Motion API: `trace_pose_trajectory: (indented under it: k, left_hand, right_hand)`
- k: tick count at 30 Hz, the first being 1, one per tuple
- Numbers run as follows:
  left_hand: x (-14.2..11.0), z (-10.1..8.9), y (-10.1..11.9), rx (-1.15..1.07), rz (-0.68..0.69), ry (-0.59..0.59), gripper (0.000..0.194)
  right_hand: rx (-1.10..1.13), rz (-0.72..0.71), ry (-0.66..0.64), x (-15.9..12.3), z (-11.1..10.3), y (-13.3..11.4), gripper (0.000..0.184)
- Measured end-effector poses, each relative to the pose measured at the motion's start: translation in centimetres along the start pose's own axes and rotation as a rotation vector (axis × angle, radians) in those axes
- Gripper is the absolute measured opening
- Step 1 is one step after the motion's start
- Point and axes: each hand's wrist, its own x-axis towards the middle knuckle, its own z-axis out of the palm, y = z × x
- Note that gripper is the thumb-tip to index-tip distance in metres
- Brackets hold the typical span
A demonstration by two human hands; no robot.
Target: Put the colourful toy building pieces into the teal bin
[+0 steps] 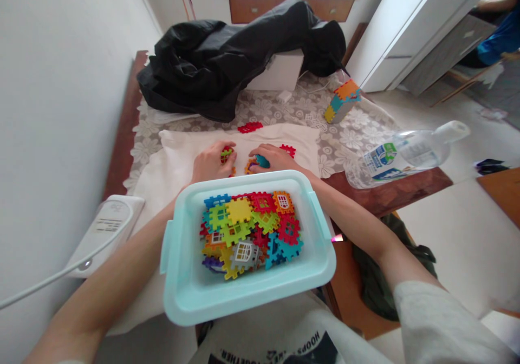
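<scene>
On the white cloth, my left hand [211, 162] curls its thumb and fingers round a green interlocking plastic tile [226, 153] with some red by it. Just to the right, my right hand [276, 157] has its fingers closed over a teal interlocking tile [262, 161]. An orange tile [249, 166] shows beside those fingers, partly covered. Nearer to me stands a light-blue plastic bin [247, 304] heaped with coloured interlocking tiles [239, 210]; its rim hides part of my wrists. Red tiles [250, 128] lie at the cloth's far edge, and another red tile [287, 150] is by my right hand.
A small house of joined tiles [342, 102] stands on the lace tablecloth at the right. A clear plastic bottle [400, 153] is at the table's right edge. Black fabric [244, 44] covers a white box [280, 71] behind. A white device with a cable [108, 226] sits left.
</scene>
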Motion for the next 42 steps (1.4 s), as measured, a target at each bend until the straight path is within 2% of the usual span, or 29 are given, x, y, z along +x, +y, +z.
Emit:
trace_pose_trajectory:
  k: [2,5,8,12,15,18,20,25,29,34,38,42]
  left_hand:
    - [0.0,-0.1,0.1,0.027,-0.019,0.002,0.037]
    - [-0.1,-0.2,0.2,0.049,-0.046,-0.008,0.042]
    - [-0.1,-0.2,0.1,0.015,-0.02,0.028,0.042]
    - [0.0,0.4,-0.5,-0.166,0.064,0.117,0.039]
    - [0.1,1.0,-0.9,-0.314,0.042,0.066,0.038]
    - [0.2,1.2,-0.9,-0.366,0.02,0.014,0.034]
    - [0.2,1.1,-0.8,-0.32,0.023,-0.028,0.036]
    - [0.5,0.9,-1.0,-0.026,0.103,-0.177,0.046]
    - [0.5,0.6,-0.9,0.0,0.097,-0.213,0.052]
    - [0.2,0.3,-0.2,-0.041,0.117,-0.272,0.062]
    - [0.1,0.6,-0.4,-0.072,0.206,-0.252,0.058]
    - [0.2,1.0,-0.8,-0.084,0.249,-0.241,0.048]
  right_hand:
    - [-0.006,-0.002,-0.024,0.1,-0.1,-0.1,0.029]
    - [0.007,0.028,-0.022,0.1,-0.1,-0.4,0.02]
    - [0.044,0.11,0.05,-0.2,-0.1,-0.7,0.018]
    - [0.074,0.161,0.133,-0.4,-0.3,-0.8,0.022]
    - [0.094,0.127,0.168,-0.3,-0.4,-0.5,0.024]
    - [0.098,0.093,0.188,0.1,-0.3,-0.1,0.013]
    - [0.099,0.109,0.236,0.3,-0.2,0.2,0.006]
    - [0.132,0.153,0.307,0.4,-0.2,0.5,0.005]
    - [0.168,0.133,0.309,0.2,-0.4,0.0,0.01]
    - [0.178,0.089,0.251,0.2,-0.4,-0.4,0.015]
    - [0.201,0.033,0.262,0.3,-0.3,-0.4,0.015]
    - [0.216,0.018,0.219,0.3,-0.4,-0.6,0.016]
